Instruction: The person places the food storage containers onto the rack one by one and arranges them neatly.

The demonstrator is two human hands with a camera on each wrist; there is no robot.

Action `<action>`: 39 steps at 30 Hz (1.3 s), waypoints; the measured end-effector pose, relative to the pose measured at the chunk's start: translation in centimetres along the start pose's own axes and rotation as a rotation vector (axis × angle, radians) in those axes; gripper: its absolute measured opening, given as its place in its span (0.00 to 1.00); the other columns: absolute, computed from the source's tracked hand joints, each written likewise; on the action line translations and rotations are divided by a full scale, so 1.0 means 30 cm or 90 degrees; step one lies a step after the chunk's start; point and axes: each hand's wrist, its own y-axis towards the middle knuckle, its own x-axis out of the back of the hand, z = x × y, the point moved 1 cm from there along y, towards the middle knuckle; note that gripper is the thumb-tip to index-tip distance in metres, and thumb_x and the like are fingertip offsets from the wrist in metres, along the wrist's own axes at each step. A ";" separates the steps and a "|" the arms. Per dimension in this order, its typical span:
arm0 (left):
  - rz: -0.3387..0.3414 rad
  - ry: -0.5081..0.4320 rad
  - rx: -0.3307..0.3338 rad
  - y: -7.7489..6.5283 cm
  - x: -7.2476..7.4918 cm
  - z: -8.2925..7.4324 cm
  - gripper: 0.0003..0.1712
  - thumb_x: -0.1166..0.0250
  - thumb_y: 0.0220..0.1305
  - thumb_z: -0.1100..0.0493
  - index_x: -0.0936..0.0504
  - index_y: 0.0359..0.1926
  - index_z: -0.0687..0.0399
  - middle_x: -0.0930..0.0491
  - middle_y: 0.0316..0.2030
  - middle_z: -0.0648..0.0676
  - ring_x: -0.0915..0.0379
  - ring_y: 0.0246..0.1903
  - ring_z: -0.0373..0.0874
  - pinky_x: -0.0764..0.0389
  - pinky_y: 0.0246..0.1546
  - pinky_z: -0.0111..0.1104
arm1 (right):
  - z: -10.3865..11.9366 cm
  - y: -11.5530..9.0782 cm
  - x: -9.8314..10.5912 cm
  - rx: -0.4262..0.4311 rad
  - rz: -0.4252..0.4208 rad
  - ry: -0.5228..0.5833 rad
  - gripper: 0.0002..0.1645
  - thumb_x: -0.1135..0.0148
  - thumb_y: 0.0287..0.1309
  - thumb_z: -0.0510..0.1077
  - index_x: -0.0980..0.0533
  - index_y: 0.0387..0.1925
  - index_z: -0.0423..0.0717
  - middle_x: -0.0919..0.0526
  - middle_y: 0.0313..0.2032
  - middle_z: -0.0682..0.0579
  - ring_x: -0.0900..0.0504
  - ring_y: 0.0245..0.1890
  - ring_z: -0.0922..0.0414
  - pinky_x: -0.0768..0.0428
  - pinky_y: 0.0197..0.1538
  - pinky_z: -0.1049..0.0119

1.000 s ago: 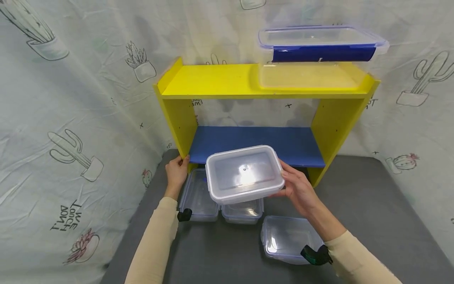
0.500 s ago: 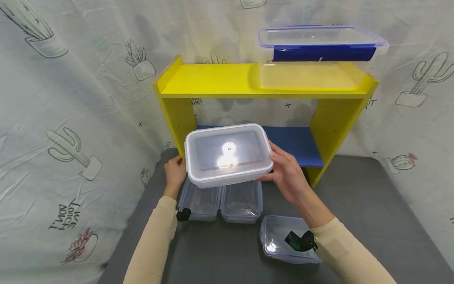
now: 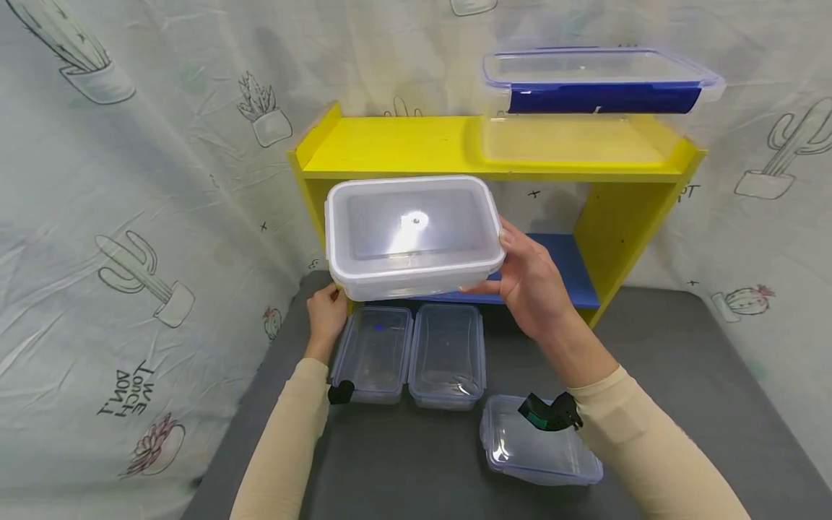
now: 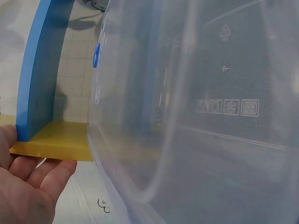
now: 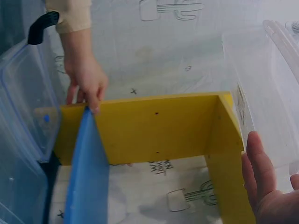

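My right hand [image 3: 536, 289] holds a clear plastic food container [image 3: 416, 238] by its right end, thumb at the lid's edge and fingers beneath. Its lid has a pale white rim. Raised in front of the yellow shelf unit [image 3: 403, 144], the container covers part of the opening and of the blue board [image 3: 562, 263]. With my left hand [image 3: 326, 318] I grip the unit's lower left side. In the left wrist view the fingers [image 4: 58, 179] curl under the yellow panel, close to the blue board's end.
Two lidded containers [image 3: 373, 354] with bluish rims lie side by side below the unit's front. Another lidded container [image 3: 539, 451] lies nearer on the grey table [image 3: 403, 462]. On the unit's top right stands a large container [image 3: 601, 97] with a blue clasp. Patterned cloth [image 3: 214, 274] hangs behind.
My right hand has lifted the container up and to the left, from low before the blue board to near the top board. The left hand stays at the unit's side.
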 end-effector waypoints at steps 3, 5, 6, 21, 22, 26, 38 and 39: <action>0.010 -0.006 0.006 -0.005 -0.003 -0.002 0.13 0.41 0.64 0.60 0.17 0.26 0.62 0.20 0.18 0.58 0.27 0.21 0.52 0.32 0.25 0.34 | 0.022 0.014 -0.012 0.005 -0.007 -0.004 0.26 0.51 0.69 0.50 0.31 0.67 0.52 0.24 0.56 0.50 0.19 0.48 0.50 0.15 0.36 0.51; 0.015 -0.010 0.009 -0.010 -0.004 -0.005 0.13 0.39 0.65 0.58 0.15 0.29 0.62 0.17 0.22 0.60 0.24 0.23 0.53 0.29 0.26 0.35 | 0.032 0.018 -0.019 0.006 -0.014 0.004 0.26 0.51 0.69 0.50 0.31 0.66 0.52 0.24 0.55 0.50 0.19 0.47 0.50 0.15 0.35 0.51; 0.016 -0.011 0.010 -0.012 -0.004 -0.007 0.13 0.39 0.66 0.57 0.15 0.30 0.62 0.16 0.23 0.60 0.23 0.24 0.54 0.29 0.26 0.35 | 0.035 0.020 -0.022 0.006 -0.018 0.009 0.26 0.51 0.69 0.50 0.30 0.66 0.52 0.23 0.54 0.50 0.19 0.47 0.50 0.15 0.35 0.51; 0.019 -0.004 0.015 -0.002 0.009 -0.024 0.19 0.39 0.68 0.51 0.16 0.30 0.63 0.15 0.26 0.62 0.22 0.26 0.54 0.26 0.27 0.37 | 0.064 0.055 -0.056 0.051 -0.019 -0.005 0.27 0.49 0.68 0.50 0.31 0.67 0.53 0.26 0.58 0.47 0.22 0.51 0.46 0.15 0.36 0.53; 0.020 -0.003 0.014 -0.002 0.009 -0.023 0.19 0.39 0.68 0.51 0.16 0.30 0.63 0.15 0.26 0.62 0.22 0.26 0.54 0.26 0.27 0.37 | 0.066 0.058 -0.059 0.053 -0.020 -0.006 0.27 0.48 0.68 0.50 0.31 0.67 0.53 0.26 0.59 0.47 0.22 0.52 0.46 0.15 0.36 0.53; 0.021 -0.009 0.020 -0.002 0.011 -0.017 0.18 0.39 0.68 0.51 0.15 0.32 0.62 0.15 0.26 0.61 0.23 0.25 0.54 0.26 0.27 0.37 | 0.075 0.074 -0.076 0.059 -0.014 -0.002 0.29 0.46 0.67 0.51 0.32 0.68 0.53 0.26 0.59 0.47 0.22 0.53 0.46 0.15 0.38 0.52; 0.028 -0.009 0.023 -0.003 0.010 -0.006 0.17 0.40 0.69 0.50 0.14 0.36 0.60 0.13 0.29 0.61 0.21 0.27 0.54 0.25 0.29 0.37 | 0.095 0.111 -0.122 0.068 -0.033 0.036 0.27 0.45 0.67 0.50 0.30 0.66 0.53 0.24 0.53 0.48 0.20 0.52 0.48 0.15 0.37 0.54; 0.030 -0.008 0.022 -0.005 0.010 -0.006 0.17 0.40 0.69 0.51 0.14 0.37 0.61 0.13 0.30 0.61 0.20 0.28 0.54 0.23 0.30 0.39 | 0.097 0.113 -0.123 0.069 -0.036 0.033 0.27 0.45 0.67 0.51 0.30 0.66 0.53 0.24 0.53 0.48 0.19 0.51 0.48 0.15 0.37 0.54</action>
